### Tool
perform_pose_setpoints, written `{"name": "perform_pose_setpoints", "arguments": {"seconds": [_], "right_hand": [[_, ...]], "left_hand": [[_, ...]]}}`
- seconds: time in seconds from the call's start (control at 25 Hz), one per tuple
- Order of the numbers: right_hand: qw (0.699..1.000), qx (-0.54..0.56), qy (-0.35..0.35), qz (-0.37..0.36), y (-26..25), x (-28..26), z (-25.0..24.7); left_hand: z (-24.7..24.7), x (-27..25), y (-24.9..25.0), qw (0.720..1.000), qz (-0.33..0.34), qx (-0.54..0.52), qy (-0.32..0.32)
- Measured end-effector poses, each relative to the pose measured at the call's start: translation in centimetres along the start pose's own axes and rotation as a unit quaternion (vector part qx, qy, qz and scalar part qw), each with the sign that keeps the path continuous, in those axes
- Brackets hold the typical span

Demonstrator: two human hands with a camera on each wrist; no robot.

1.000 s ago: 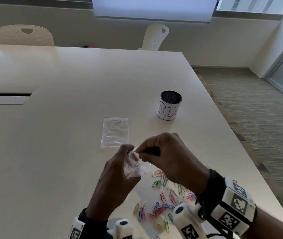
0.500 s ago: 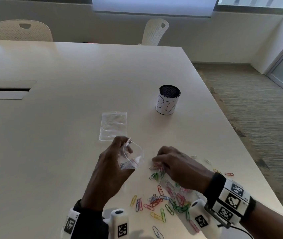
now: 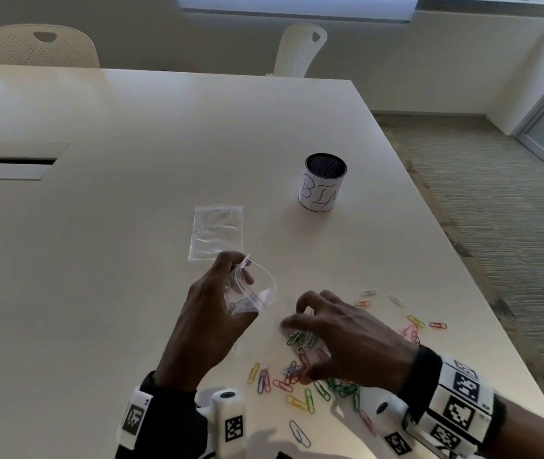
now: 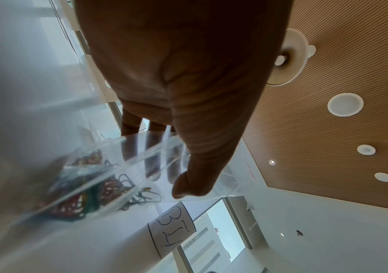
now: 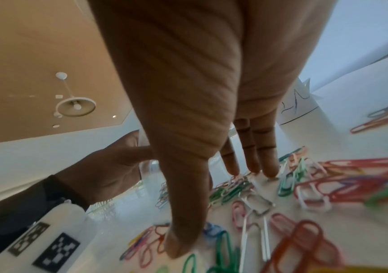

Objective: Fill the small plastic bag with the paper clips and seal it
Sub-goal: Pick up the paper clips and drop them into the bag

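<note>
Left hand (image 3: 209, 321) pinches clear small plastic bag (image 3: 252, 294), mouth open, few clips inside. Right hand (image 3: 343, 339), fingers spread, touches coloured paper clips (image 3: 300, 376) near table's (image 3: 98, 260) right edge.

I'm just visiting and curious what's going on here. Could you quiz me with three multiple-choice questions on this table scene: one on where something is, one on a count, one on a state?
1. Where is the cup marked BIN?
A. on the table, beyond the hands
B. on the floor
C. in the left hand

2. How many clear bags are in view?
A. one
B. two
C. four

3. What state is the held bag in?
A. sealed and empty
B. open, with some clips inside
C. torn in half

Answers:
1 A: it stands on the table past both hands.
2 B: the left hand holds one, a spare bag lies flat.
3 B: its mouth gapes and clips show inside, while the right hand reaches into the loose clips.
</note>
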State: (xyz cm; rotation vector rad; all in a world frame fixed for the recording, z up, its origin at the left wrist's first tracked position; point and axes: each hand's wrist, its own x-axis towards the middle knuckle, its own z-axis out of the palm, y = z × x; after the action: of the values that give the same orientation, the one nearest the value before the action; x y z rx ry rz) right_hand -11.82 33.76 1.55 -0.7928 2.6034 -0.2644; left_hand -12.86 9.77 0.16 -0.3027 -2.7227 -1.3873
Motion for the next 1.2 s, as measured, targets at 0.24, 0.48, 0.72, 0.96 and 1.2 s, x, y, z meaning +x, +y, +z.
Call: {"name": "perform_pose_setpoints", "arguments": {"seconds": [0.24,0.48,0.72,0.96,1.2], "right_hand": [[0.997,0.038,0.06,-0.04,-0.1,0.0,1.1],[0.995,0.003,0.085,-0.049,0.0,0.6,1.5],[0.983,0.129,0.128,0.016,1.4,1.0,0.7],[0.899,0.402,0.169,0.051,1.4,0.4,-3.3],[0.84,0.501,0.204,-0.025,-1.6,1.3,-6.7]], "left_hand": [[-0.1,0.1,0.2,1.0,0.003,-0.003,0.001],[-0.1,0.0,0.3,1.0,0.003,0.003,0.001],[-0.1,0.0,0.3,1.0,-0.001,-0.001,0.0],[0.1,0.0,0.3,1.0,0.002,-0.005,-0.001],[0.4,0.3,0.2,1.0,0.011,0.003,0.001]]}}
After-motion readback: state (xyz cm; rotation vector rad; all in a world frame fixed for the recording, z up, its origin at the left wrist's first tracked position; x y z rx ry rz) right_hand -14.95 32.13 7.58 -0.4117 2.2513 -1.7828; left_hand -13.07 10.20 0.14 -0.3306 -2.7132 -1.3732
